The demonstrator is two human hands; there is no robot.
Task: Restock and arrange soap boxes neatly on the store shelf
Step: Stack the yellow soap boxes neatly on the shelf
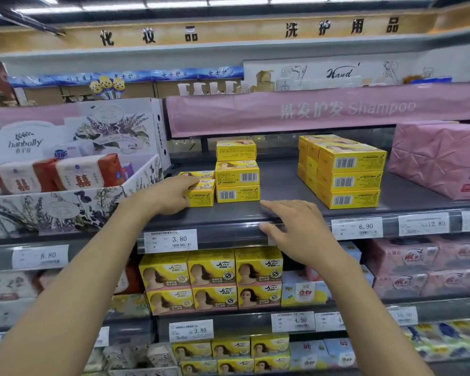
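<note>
Surface: dark grey shelf (282,183), yellow soap boxes (202,192) two-high at its left, touching a three-high stack (238,172) | Left hand (171,194): fingers and thumb curled round the soap boxes | Right hand (296,232): fingers straight on the shelf's front edge, holding nothing | Room: store aisle, pink Shampoo banner (323,109) overhead.

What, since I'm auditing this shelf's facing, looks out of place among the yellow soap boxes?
Bare shelf splits the stock: a right block of yellow soap boxes, and on the left a two-high stack beside a three-high stack. Barcodes face out, unlike the front-facing boxes below.
</note>
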